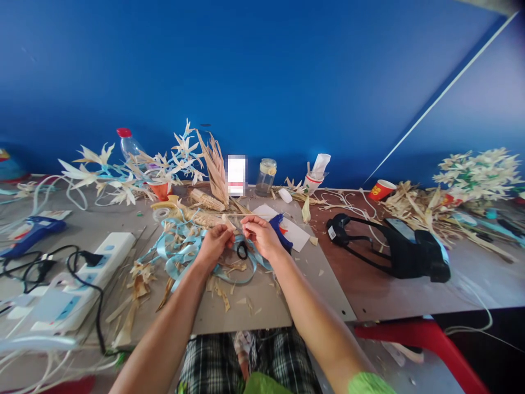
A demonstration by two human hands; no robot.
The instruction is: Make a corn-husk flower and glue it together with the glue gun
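My left hand (216, 242) is closed in a pinch on a small pale piece of corn husk (228, 221) that sticks up past the fingertips. Close beside it, my right hand (261, 234) has its thumb and fingers pressed together; whatever they grip is too small to make out. Black scissors handles (242, 250) lie under the gap between the hands. Light blue ribbon (170, 254) is tangled around and below my left hand. A blue glue gun (281, 232) rests just past my right hand, near a white sheet of paper (298, 234).
Corncobs (207, 200), a glass jar (266, 178) and husk flowers (123, 175) stand along the back. At left are a power strip (110, 254) and another blue glue gun (35, 234). Black headgear with straps (404, 254) and a red paper cup (381, 190) occupy the right.
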